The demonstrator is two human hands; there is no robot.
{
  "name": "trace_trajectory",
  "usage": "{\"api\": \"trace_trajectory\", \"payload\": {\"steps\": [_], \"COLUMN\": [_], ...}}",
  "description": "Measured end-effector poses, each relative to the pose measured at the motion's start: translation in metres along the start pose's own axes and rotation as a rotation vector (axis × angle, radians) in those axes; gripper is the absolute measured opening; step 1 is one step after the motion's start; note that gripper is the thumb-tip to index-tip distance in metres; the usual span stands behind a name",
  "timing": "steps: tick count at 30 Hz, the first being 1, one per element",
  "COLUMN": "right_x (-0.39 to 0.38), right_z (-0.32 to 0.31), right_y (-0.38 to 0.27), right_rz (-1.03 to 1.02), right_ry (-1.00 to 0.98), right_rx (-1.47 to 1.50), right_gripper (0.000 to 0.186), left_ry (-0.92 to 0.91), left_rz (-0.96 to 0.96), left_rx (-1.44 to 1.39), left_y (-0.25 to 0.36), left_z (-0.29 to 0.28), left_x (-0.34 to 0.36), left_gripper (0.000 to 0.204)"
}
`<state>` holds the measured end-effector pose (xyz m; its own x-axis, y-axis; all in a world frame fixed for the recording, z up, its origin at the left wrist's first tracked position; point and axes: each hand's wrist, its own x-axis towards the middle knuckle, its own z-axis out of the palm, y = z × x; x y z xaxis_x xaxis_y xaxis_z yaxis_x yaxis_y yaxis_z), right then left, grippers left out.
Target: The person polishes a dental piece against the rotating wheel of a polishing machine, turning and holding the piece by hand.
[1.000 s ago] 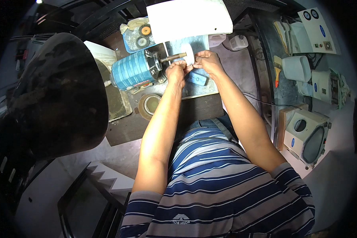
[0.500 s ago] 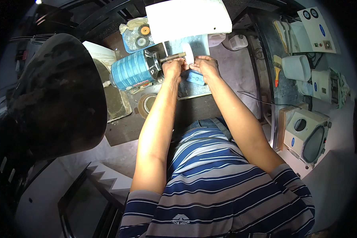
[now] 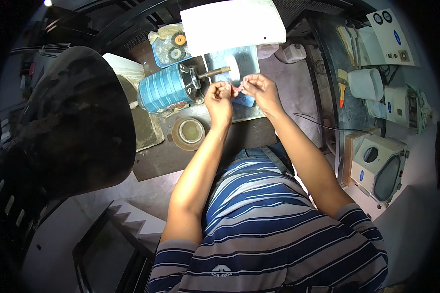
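We see a small pink piece (image 3: 237, 89) — too small to tell its exact shape — pinched between the fingertips of the left hand (image 3: 219, 96) and the right hand (image 3: 259, 89). It sits just below the white round buffing wheel (image 3: 233, 70), very near it; whether the two touch we cannot tell. The wheel stands on edge at the end of a metal shaft (image 3: 214, 73) that runs out sideways from a blue ribbed motor (image 3: 165, 89) — the motor lies on its side, left of the hands.
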<state>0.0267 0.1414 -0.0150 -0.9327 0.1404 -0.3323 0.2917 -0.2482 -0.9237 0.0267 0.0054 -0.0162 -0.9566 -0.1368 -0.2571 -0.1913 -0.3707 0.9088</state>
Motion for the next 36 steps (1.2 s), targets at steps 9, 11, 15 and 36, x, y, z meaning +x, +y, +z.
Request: {"api": "trace_trajectory", "payload": {"steps": [9,11,15,36], "right_x": [-0.072,-0.081,-0.091,-0.108], "right_z": [0.029,0.038,0.051,0.097], "right_y": [-0.091,-0.109,-0.130,-0.142], "right_rz": [-0.011,-0.044,-0.056,-0.054], "right_ry": [-0.307,-0.338,-0.413,-0.513], "right_rx": [0.217,0.248,0.255,0.112], "right_gripper": [0.013,0.014,0.018,0.014], "left_ry": [-0.128,-0.161,-0.131,0.095], "left_rz": [0.427,0.549,0.755,0.640], "left_rx": [0.253,0.295,0.386,0.277], "left_y": [0.116,0.133,0.161,0.174], "left_z": [0.001,-0.004,-0.010,-0.044], "left_x": [-0.053,-0.063,-0.081,-0.105], "left_gripper": [0.018,0.027,0.029,0.025]}}
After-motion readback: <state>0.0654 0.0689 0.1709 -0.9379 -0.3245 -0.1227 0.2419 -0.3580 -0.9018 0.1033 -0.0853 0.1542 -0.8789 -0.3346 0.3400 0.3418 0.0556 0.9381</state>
